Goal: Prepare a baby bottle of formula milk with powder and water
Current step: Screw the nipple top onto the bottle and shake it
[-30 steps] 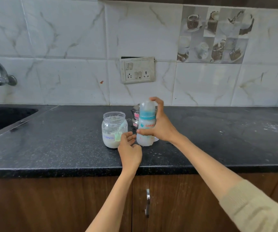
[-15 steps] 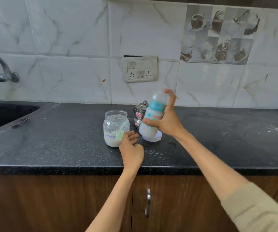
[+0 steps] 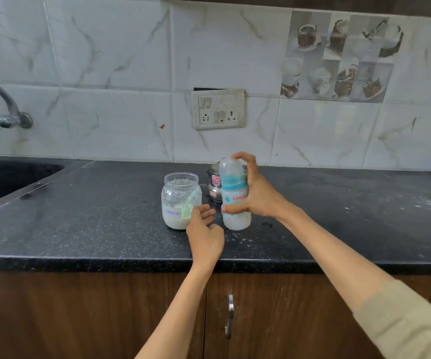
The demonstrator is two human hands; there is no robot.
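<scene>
My right hand grips a capped baby bottle with a blue collar and milky liquid inside, held upright just above the black counter. The forefinger rests on the clear cap. An open glass jar labelled formula, holding white powder and a pale green scoop, stands to the bottle's left. My left hand rests on the counter in front of the jar, fingers loosely spread, holding nothing.
A small steel pot with a lid stands behind the bottle. A sink and tap are at the far left. A wall socket is above. White powder specks lie on the counter at right. Wooden cabinet doors are below.
The bottle was tilted to the right and raised half a second ago; it is now upright and lower, hiding the white lid behind it. My left hand has barely moved.
</scene>
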